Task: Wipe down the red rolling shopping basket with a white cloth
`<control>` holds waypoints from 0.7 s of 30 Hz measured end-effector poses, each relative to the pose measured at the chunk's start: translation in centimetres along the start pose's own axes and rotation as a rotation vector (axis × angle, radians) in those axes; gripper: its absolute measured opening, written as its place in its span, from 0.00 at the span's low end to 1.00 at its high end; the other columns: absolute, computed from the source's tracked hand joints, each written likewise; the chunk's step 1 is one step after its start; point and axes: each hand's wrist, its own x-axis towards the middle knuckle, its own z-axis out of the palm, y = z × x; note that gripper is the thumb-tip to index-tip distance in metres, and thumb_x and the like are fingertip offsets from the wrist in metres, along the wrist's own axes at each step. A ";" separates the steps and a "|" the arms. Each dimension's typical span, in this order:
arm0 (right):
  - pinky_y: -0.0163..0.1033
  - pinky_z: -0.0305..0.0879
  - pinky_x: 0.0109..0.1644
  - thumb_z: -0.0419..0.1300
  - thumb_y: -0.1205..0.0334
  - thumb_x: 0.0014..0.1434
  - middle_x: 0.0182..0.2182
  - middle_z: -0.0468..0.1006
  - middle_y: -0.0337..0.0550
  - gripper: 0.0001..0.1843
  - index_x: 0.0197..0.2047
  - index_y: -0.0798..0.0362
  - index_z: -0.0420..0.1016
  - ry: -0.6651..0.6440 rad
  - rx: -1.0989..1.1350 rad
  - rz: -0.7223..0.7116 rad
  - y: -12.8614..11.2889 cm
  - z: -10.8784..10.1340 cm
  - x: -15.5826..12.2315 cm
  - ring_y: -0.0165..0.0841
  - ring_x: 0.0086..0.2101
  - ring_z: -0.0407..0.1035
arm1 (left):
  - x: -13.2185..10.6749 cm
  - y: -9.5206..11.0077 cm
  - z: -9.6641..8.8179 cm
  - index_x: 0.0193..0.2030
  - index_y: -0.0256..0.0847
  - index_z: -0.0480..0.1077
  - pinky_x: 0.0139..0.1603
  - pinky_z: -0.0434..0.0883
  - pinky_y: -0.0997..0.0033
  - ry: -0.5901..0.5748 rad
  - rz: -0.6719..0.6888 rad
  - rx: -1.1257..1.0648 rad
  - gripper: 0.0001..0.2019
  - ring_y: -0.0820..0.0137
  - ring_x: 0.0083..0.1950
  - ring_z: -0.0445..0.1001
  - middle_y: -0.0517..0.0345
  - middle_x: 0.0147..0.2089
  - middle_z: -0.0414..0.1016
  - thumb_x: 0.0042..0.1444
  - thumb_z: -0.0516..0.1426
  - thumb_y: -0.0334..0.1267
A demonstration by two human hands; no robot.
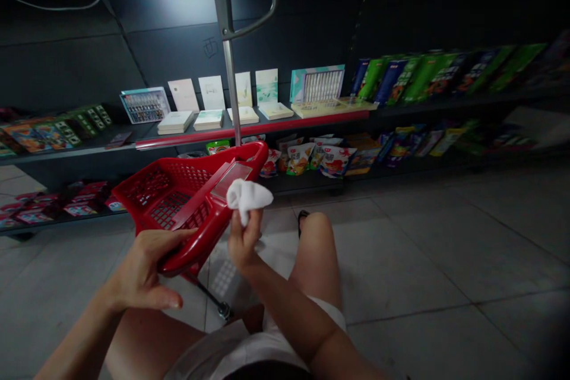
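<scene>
A red plastic shopping cart [214, 249] with a lattice basket stands in front of me, tilted in the view. My left hand [145, 270] is at its near corner, fingers over the rim and thumb spread below it, so the rim lies between them. In my right hand [244, 243] a bunched white cloth [249, 195] is pinched between thumb and fingers. The cloth is by the cart's right rim, near a clear panel [231, 180]; whether it touches the cart I cannot tell. A metal pole [230, 83] rises behind the rim to a grey loop handle [222, 0].
A dark shelf [267, 124] with a red edge strip holds books [209, 119], boxed pen sets [318, 83] and green and blue packs [414, 77]. Snack bags [300, 157] lie on the lower shelf. Red boxes [86, 199] are at lower left. Grey tiles [409, 261] cover the floor.
</scene>
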 end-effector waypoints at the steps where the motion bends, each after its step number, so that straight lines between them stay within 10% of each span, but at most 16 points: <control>1: 0.57 0.57 0.63 0.50 0.53 0.59 0.55 0.67 0.55 0.25 0.59 0.45 0.63 -0.078 -0.029 -0.091 -0.2 0.0 -2.1 0.47 0.62 0.56 | 0.2 0.1 0.1 0.56 0.39 0.69 0.34 0.73 0.68 -0.012 -0.008 -0.008 0.42 0.59 0.35 0.79 0.47 0.38 0.80 0.46 0.50 0.73; 6: 0.59 0.42 0.70 0.61 0.46 0.48 0.40 0.75 0.36 0.10 0.36 0.33 0.74 -0.551 -0.025 -0.650 1.0 -0.5 -6.8 0.44 0.60 0.61 | 0.2 0.5 0.3 0.58 0.40 0.67 0.33 0.73 0.67 -0.007 0.036 -0.013 0.42 0.61 0.33 0.78 0.48 0.38 0.79 0.48 0.48 0.72; 10: 0.60 0.38 0.70 0.62 0.43 0.48 0.37 0.74 0.33 0.08 0.31 0.33 0.75 -0.725 0.015 -0.692 2.5 -1.7 -3.5 0.42 0.57 0.65 | 0.3 1.3 0.5 0.60 0.41 0.65 0.35 0.74 0.67 0.012 0.105 0.011 0.44 0.60 0.36 0.79 0.47 0.39 0.79 0.48 0.45 0.74; 18: 0.53 0.60 0.60 0.48 0.54 0.61 0.49 0.72 0.55 0.19 0.50 0.52 0.72 0.004 -0.167 -0.147 3.7 -5.0 10.7 0.44 0.55 0.65 | -0.4 2.5 0.8 0.61 0.45 0.61 0.28 0.71 0.71 0.067 0.119 0.209 0.27 0.68 0.28 0.77 0.56 0.32 0.79 0.54 0.60 0.39; 21: 0.47 0.63 0.57 0.51 0.56 0.58 0.45 0.74 0.51 0.19 0.48 0.54 0.73 -0.048 -0.137 -0.152 4.4 -5.2 17.5 0.40 0.48 0.68 | -0.9 2.6 0.7 0.65 0.44 0.58 0.28 0.72 0.69 0.038 0.141 0.189 0.31 0.67 0.28 0.77 0.55 0.33 0.80 0.53 0.60 0.39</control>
